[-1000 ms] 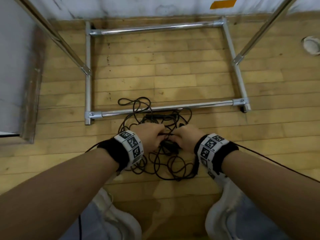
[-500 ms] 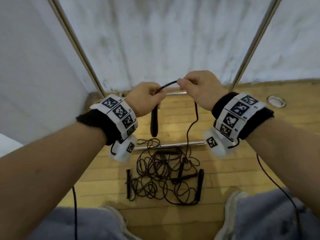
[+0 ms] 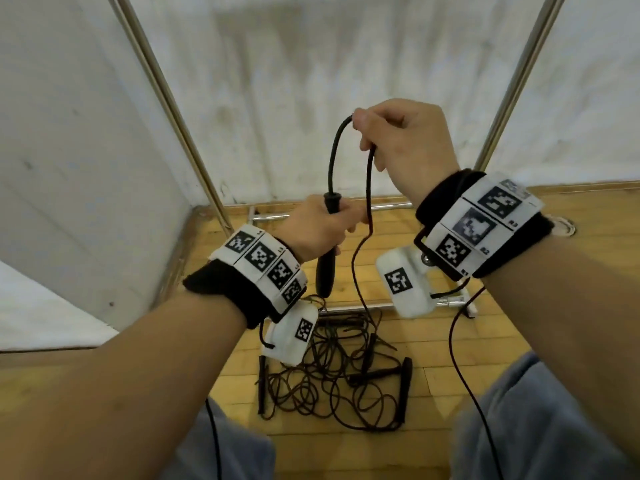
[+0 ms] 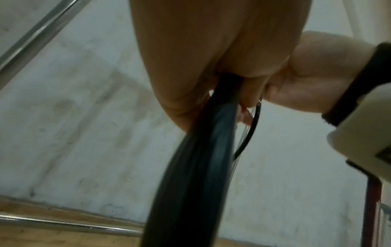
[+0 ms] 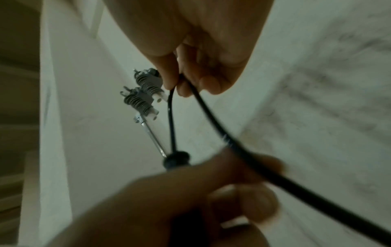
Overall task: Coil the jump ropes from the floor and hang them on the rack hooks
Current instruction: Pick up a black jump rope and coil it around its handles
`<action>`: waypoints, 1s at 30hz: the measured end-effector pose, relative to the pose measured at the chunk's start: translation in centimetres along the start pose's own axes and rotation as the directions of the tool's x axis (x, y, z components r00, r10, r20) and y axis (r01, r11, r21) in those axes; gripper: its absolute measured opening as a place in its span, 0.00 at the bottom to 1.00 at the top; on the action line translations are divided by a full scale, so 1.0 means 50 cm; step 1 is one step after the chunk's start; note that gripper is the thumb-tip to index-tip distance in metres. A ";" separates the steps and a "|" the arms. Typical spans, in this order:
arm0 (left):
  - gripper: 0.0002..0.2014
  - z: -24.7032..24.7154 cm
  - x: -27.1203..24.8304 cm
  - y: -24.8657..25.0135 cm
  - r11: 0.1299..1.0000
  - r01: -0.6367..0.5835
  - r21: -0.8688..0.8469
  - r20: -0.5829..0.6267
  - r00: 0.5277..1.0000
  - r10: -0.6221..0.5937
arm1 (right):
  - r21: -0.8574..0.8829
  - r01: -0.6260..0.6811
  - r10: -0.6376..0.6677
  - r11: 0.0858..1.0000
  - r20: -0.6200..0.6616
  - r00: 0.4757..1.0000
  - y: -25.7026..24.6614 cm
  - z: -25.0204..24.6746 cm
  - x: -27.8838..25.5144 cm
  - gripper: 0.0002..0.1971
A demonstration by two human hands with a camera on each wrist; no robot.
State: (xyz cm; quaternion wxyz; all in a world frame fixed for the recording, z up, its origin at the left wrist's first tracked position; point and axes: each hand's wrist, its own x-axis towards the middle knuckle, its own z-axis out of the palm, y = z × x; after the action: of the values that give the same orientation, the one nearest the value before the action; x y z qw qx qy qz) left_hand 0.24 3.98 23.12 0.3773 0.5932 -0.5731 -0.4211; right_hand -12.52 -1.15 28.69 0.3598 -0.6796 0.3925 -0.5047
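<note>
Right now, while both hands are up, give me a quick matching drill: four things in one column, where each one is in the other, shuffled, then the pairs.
Things:
1. handle
2. cord
3. rope pile
4. rack bar

Places:
A. lying tangled on the floor
B. gripped in the left hand
C. flat on the floor behind the tangle
D. pinched in the right hand

Pairs: 1-B, 2-D, 3-A, 4-C

bare forearms, black wristbands point(image 3: 221, 289) wrapped in white strips of square black-and-white markers point(image 3: 485, 226), white camera boxes point(image 3: 403, 284) under each wrist, thin black cables point(image 3: 464, 368), grey-blue trousers point(image 3: 540, 427)
</note>
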 end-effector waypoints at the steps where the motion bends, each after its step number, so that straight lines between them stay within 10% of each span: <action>1: 0.07 -0.003 0.009 0.002 0.999 -0.015 -0.036 -0.014 1.000 0.014 | 0.027 -0.029 0.029 0.999 -0.009 1.000 0.012 -0.001 0.003 0.10; 10: 0.13 -0.010 0.068 -0.005 0.998 -0.054 0.020 -0.071 0.996 0.056 | 0.298 -0.244 0.236 0.923 0.062 0.970 0.084 -0.003 0.036 0.04; 13: 0.12 -0.029 0.077 0.013 0.980 -0.110 -0.164 -0.151 0.985 0.085 | 0.114 -0.350 0.311 0.930 0.268 0.912 0.118 0.003 0.032 0.13; 18: 0.12 -0.068 0.066 0.019 0.945 -0.132 -0.299 -0.225 0.972 0.065 | -0.267 -0.347 0.437 0.899 0.607 0.664 0.163 0.025 -0.032 0.06; 22: 0.11 -0.109 0.059 0.015 0.867 -0.167 -0.470 -0.363 0.931 -0.017 | -0.567 -0.084 0.499 0.820 0.634 0.592 0.188 0.025 -0.073 0.07; 25: 0.11 -0.116 0.054 0.002 0.879 -0.124 -0.461 -0.398 0.914 -0.080 | -0.494 -0.252 0.521 0.832 0.541 0.660 0.175 0.019 -0.071 0.08; 30: 0.13 -0.055 0.049 -0.026 0.980 0.071 -0.188 -0.080 0.993 -0.087 | 0.222 -0.504 0.441 0.835 0.277 0.854 0.101 -0.014 -0.022 0.07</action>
State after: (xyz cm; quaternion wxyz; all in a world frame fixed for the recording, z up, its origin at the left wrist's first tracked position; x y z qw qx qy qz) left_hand 3.26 1.54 22.72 0.4386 0.5958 -0.4902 -0.4608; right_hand -14.24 -2.41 23.96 0.6084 -0.5516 0.4303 -0.3746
